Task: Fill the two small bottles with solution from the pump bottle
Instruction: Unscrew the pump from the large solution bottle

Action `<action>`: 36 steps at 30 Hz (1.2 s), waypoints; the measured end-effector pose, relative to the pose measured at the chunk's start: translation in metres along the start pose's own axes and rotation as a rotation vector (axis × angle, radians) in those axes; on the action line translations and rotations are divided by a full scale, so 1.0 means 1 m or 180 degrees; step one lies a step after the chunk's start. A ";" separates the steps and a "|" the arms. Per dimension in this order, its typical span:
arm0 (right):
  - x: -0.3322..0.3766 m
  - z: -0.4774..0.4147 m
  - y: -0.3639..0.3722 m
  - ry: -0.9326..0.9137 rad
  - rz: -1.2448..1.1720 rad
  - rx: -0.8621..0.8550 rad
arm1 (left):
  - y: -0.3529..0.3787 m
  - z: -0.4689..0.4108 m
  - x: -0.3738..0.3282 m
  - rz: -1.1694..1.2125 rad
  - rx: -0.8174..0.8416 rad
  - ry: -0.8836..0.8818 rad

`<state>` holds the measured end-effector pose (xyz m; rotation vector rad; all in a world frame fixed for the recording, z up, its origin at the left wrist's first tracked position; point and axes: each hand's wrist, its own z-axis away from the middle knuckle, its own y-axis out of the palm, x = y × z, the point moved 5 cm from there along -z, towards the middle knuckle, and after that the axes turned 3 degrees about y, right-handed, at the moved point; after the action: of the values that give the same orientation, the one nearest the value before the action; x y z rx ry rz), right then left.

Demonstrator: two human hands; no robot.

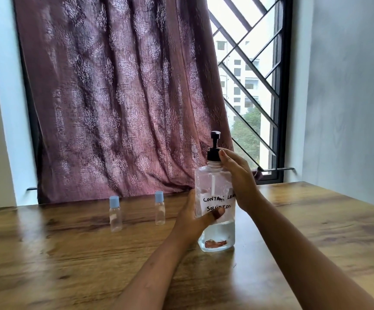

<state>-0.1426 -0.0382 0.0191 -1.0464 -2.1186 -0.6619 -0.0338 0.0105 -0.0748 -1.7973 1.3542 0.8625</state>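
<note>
While L hand & R hand grip it, pump bottle (clear, labelled) sits part-full.

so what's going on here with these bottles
A person has both hands on the pump bottle, which stands on the wooden table. The left hand grips its body, thumb across the handwritten label, and the right hand has its fingertips at the black pump collar. The bottle holds clear liquid only near the bottom. One small bottle and the other small bottle stand apart to the side, blue caps on and seemingly empty, so filling has not begun.
</note>
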 end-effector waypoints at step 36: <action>0.000 -0.001 -0.004 -0.0137 0.0063 -0.0271 | 0.000 0.002 -0.005 -0.0031 -0.0018 0.0022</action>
<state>-0.1453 -0.0411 0.0191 -1.1357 -2.1303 -0.7315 -0.0355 0.0147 -0.0713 -1.8113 1.3475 0.8565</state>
